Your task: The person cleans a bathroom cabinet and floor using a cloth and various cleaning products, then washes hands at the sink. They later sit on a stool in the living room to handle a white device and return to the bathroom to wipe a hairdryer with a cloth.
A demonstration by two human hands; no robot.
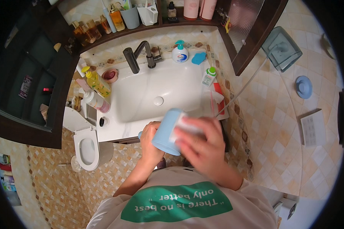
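Note:
A light blue cup (165,131) is tilted in front of me, over the sink's near edge. My left hand (149,139) is closed around its left side, with a small blue part, perhaps a handle, poking out past the fingers. Against the right side of the cup, my right hand (204,143) presses a white tissue or cloth (184,128). That hand is smeared by motion, its fingers bent around the white material. The inside of the cup cannot be seen.
Beyond the cup lies a white sink (133,114) with a dark faucet (144,57). Pump bottles (99,82) line its left; a soap bottle (180,53), blue sponge (198,58) and green-capped bottle (209,77) sit right. Open cabinet doors (252,36) flank it; a toilet (88,149) stands left.

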